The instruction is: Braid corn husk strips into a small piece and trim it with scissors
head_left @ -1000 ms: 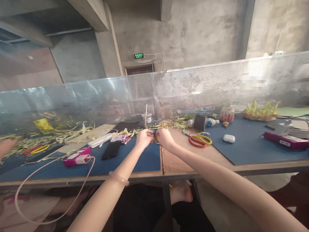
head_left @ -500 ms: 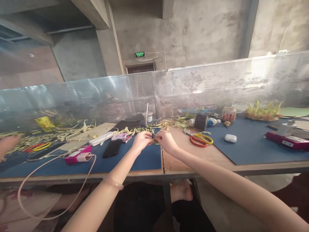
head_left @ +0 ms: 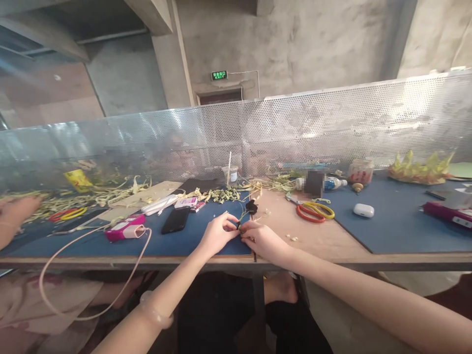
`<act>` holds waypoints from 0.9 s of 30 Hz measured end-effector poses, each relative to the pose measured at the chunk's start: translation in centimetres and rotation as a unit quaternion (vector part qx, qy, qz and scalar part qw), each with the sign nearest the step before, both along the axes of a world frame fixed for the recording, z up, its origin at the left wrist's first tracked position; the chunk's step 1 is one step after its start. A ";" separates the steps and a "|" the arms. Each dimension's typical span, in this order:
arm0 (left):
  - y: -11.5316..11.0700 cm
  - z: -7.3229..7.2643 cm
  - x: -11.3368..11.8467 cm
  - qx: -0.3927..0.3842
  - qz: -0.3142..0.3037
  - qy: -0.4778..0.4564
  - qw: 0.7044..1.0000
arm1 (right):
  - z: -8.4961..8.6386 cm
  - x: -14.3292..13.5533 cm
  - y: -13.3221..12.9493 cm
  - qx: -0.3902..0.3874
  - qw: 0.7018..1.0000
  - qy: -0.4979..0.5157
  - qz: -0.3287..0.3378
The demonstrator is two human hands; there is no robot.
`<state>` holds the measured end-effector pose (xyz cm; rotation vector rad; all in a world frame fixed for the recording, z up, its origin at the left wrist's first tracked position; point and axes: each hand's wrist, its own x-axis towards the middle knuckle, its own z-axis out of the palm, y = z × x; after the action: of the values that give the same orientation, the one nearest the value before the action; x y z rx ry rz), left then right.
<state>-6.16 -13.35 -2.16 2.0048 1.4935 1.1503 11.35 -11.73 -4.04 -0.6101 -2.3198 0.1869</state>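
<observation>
My left hand [head_left: 221, 233] and my right hand [head_left: 263, 241] meet low over the table, near its front edge. Between their pinched fingertips is a small dark piece [head_left: 238, 225], mostly covered by the fingers, so its kind cannot be made out. Just beyond the hands lies a black crumpled clump [head_left: 251, 206], with thin green strands [head_left: 243, 212] beside it. Whether the strands join the dark piece is unclear. A pile of short green knotted pieces [head_left: 223, 194] lies further back.
To the right are scissors [head_left: 315, 211] with red and yellow handles and a white earphone case [head_left: 363, 210]. Left stand a black phone [head_left: 176, 220] and a pink-and-white box [head_left: 125, 227] with a cable. Behind is a cup with a straw [head_left: 231, 174]. Another person's hand [head_left: 16, 216] is far left.
Both hands have come down and nearer to the front edge, still pinched together. The black clump beyond them and pale bits on the board now show. The view has shifted slightly.
</observation>
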 end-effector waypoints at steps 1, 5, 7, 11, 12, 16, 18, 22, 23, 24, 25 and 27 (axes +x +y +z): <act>-0.1 0.0 0.0 0.006 0.001 0.006 1.000 | 0.0 0.1 -0.2 0.004 1.000 -0.008 0.004; -0.4 0.2 0.2 0.034 -0.002 0.035 0.999 | 0.2 0.4 -0.7 0.014 1.000 -0.025 0.007; -0.7 0.3 0.4 0.050 -0.007 0.051 0.997 | 0.5 0.6 -0.8 0.017 0.999 -0.029 0.004; -1.0 0.6 0.9 0.070 -0.017 0.062 0.995 | 1.0 0.9 -0.5 0.020 0.999 -0.041 -0.001; -1.0 0.6 1.0 0.070 -0.018 0.060 0.996 | 1.1 0.9 -0.5 0.021 0.999 -0.044 -0.006; -1.1 0.4 1.2 0.056 -0.011 0.026 0.998 | 1.1 0.9 -0.5 0.037 0.997 -0.053 -0.046; -0.9 0.2 1.2 0.038 -0.003 0.000 0.999 | 1.1 0.8 -0.6 0.046 0.995 -0.061 -0.063; -0.3 -0.2 1.2 -0.016 0.006 -0.066 0.998 | 1.4 0.5 -1.0 0.060 0.991 -0.090 -0.075; -0.2 -0.3 1.2 -0.028 0.010 -0.084 0.996 | 1.4 0.5 -1.1 0.063 0.990 -0.097 -0.076; -0.1 -0.3 1.3 -0.038 0.014 -0.100 0.994 | 1.5 0.5 -1.1 0.066 0.989 -0.105 -0.075; 0.0 -0.4 1.4 -0.045 0.017 -0.115 0.992 | 1.5 0.6 -1.0 0.069 0.989 -0.112 -0.074; 0.1 -0.5 1.6 -0.054 0.022 -0.140 0.988 | 1.5 0.8 -0.9 0.073 0.987 -0.127 -0.072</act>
<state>-4.60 -13.25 -2.64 1.6685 1.4284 1.2786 12.19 -12.61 -2.56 -0.7599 -2.4928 -0.1363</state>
